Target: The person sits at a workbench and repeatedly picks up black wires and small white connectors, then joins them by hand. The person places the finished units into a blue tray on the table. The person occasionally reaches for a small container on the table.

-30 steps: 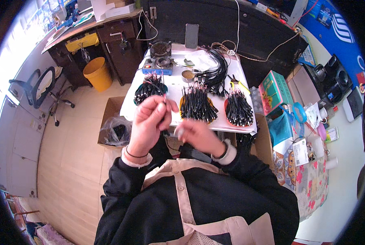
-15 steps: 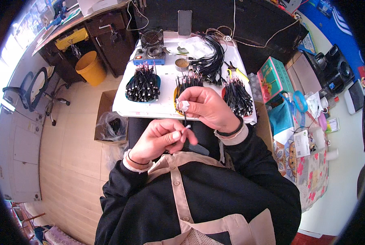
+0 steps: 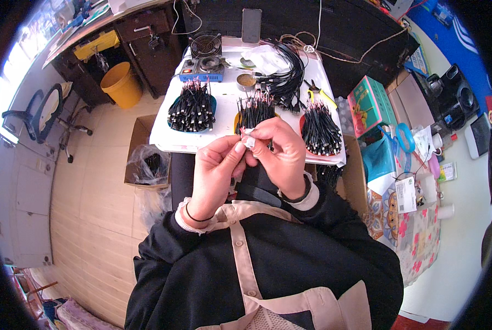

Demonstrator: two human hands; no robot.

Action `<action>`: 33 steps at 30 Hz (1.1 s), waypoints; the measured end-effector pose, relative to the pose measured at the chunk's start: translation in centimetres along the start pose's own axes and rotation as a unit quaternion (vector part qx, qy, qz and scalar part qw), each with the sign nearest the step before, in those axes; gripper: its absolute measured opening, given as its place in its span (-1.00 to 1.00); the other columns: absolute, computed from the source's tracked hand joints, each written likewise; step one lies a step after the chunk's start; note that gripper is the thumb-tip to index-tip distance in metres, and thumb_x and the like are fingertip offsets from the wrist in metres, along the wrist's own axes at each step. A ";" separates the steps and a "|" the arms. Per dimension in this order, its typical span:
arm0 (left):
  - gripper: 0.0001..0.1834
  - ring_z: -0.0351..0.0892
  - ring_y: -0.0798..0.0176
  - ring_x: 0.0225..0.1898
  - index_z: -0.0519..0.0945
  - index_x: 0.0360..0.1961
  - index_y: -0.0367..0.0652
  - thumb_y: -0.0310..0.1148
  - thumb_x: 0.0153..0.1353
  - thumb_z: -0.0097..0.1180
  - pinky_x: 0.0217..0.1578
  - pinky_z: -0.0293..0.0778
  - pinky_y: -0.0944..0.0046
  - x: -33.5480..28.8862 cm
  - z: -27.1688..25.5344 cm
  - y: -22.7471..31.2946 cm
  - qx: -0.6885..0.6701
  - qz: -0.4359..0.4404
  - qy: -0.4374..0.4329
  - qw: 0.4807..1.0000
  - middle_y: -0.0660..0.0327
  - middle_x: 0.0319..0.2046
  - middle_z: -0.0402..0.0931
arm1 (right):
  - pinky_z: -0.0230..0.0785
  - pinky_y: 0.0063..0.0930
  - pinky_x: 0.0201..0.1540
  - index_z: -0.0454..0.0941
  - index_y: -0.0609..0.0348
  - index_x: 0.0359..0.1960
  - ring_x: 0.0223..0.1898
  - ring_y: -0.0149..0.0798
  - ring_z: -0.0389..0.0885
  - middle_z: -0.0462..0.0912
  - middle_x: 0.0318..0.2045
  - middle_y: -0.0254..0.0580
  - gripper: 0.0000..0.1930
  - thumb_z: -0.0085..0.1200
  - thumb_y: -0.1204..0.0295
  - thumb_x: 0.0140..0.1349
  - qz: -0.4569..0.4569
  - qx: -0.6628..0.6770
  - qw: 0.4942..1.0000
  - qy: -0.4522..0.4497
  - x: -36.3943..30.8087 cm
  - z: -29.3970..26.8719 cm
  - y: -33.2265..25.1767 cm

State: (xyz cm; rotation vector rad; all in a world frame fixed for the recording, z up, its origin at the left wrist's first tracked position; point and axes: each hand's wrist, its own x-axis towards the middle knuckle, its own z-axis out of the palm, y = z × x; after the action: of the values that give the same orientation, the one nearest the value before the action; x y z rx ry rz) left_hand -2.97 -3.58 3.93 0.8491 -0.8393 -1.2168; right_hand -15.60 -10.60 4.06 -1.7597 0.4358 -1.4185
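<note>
Hands have drawn together again: half a second back the right hand (image 3: 282, 154) was stretched out over the middle bundle of black cables (image 3: 254, 110) on the desk (image 3: 163, 135) while the left hand (image 3: 218, 168) waited low near the chest, and now both meet in front of the desk's near edge. Between them sits a small white piece (image 3: 250, 141), pinched by the left thumb and forefinger and met by the curled fingers of the right; whether a cable end is also caught in that grip cannot be told, as the fingers cover it. The reach and return suggest something was fetched from the bundle and is now being worked at the fingertips. Two more bundles lie to either side, a left bundle (image 3: 191, 107) on a blue tray and a right bundle (image 3: 320, 129) near the desk's corner, with a loose coil of black leads (image 3: 284, 77) behind them. A small fan (image 3: 206, 45), a blue device (image 3: 202, 67) and a round tin (image 3: 246, 81) stand at the far side, yellow-handled pliers (image 3: 317, 93) beside the coil. A yellow bin (image 3: 122, 83) and a cardboard box (image 3: 141, 157) stand on the floor to the left. Nothing blocks the hands.
</note>
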 end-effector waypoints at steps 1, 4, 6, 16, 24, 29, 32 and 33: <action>-0.83 0.22 0.63 -0.65 0.58 -0.17 -0.29 -0.44 0.35 -0.01 -0.61 0.11 0.61 -0.1 -0.1 0.0 0.011 0.000 0.006 1.000 0.36 -0.57 0.51 | 0.40 -0.62 -0.30 0.57 0.29 -0.31 -0.37 -0.51 0.54 0.57 -0.39 -0.27 -0.90 0.18 0.64 0.14 0.035 0.054 0.998 0.000 0.0 -0.1 0.0; -0.84 0.23 0.64 -0.61 0.60 -0.22 -0.32 -0.46 0.34 0.01 -0.60 0.10 0.61 -0.4 -0.2 0.0 0.048 0.002 0.021 0.999 0.36 -0.54 0.52 | 0.40 -0.69 -0.23 0.56 0.31 -0.26 -0.33 -0.54 0.55 0.60 -0.37 -0.33 -0.89 0.17 0.56 0.20 0.156 0.172 0.972 -0.022 -0.1 -0.9 -0.2; -0.84 0.25 0.64 -0.59 0.60 -0.22 -0.33 -0.46 0.33 0.02 -0.59 0.13 0.61 -0.5 -0.1 -0.1 0.053 0.012 0.022 0.998 0.35 -0.54 0.52 | 0.40 -0.70 -0.23 0.56 0.32 -0.24 -0.32 -0.55 0.56 0.63 -0.35 -0.32 -0.88 0.16 0.54 0.22 0.188 0.207 0.960 -0.030 0.0 -1.4 -0.4; -0.83 0.28 0.59 -0.58 0.60 -0.21 -0.34 -0.47 0.33 0.01 -0.56 0.18 0.58 -0.8 0.3 -0.2 -0.006 -0.002 0.007 1.000 0.29 -0.51 0.55 | 0.39 -0.69 -0.27 0.55 0.32 -0.22 -0.34 -0.56 0.55 0.63 -0.37 -0.31 -0.87 0.14 0.52 0.25 0.180 0.185 0.966 -0.032 -0.4 -1.1 -0.6; -0.85 0.31 0.58 -0.54 0.60 -0.23 -0.33 -0.50 0.32 0.00 -0.51 0.19 0.59 -0.7 0.1 -0.6 -0.090 0.000 0.008 0.996 0.30 -0.49 0.55 | 0.38 -0.59 -0.21 0.51 0.25 -0.22 -0.35 -0.47 0.54 0.61 -0.35 -0.30 -0.90 0.02 0.48 0.31 0.300 0.469 0.831 -0.002 -2.0 -0.3 1.3; -0.87 0.35 0.58 -0.50 0.60 -0.24 -0.31 -0.52 0.30 0.03 -0.47 0.22 0.59 -1.0 0.1 -0.7 -0.043 0.025 0.015 0.999 0.34 -0.50 0.53 | 0.40 -0.51 -0.15 0.46 0.23 -0.17 -0.30 -0.37 0.53 0.57 -0.33 -0.27 -0.83 -0.05 0.39 0.35 0.347 0.510 0.785 -0.042 -2.4 -0.1 1.9; -0.88 0.35 0.58 -0.50 0.61 -0.26 -0.31 -0.51 0.29 0.05 -0.48 0.23 0.59 -1.0 -0.2 -0.7 0.000 0.011 0.011 1.000 0.35 -0.51 0.54 | 0.39 -0.56 -0.11 0.46 0.25 -0.14 -0.26 -0.43 0.52 0.56 -0.30 -0.28 -0.80 0.04 0.39 0.32 0.313 0.466 0.827 -0.035 -1.9 -1.1 1.5; -0.88 0.35 0.59 -0.50 0.61 -0.26 -0.31 -0.50 0.29 0.05 -0.47 0.22 0.59 -1.0 -0.2 -0.6 0.012 0.017 0.004 1.000 0.35 -0.51 0.54 | 0.40 -0.58 -0.11 0.45 0.26 -0.13 -0.25 -0.44 0.52 0.56 -0.30 -0.28 -0.80 0.07 0.41 0.30 0.308 0.433 0.846 -0.044 -1.6 -1.4 1.3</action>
State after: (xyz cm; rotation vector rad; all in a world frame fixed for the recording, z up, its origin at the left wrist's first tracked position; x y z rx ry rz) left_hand -3.22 -2.67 3.18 0.8546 -0.8593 -1.1745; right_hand -17.11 -10.76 2.07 -0.8173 0.2116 -0.8379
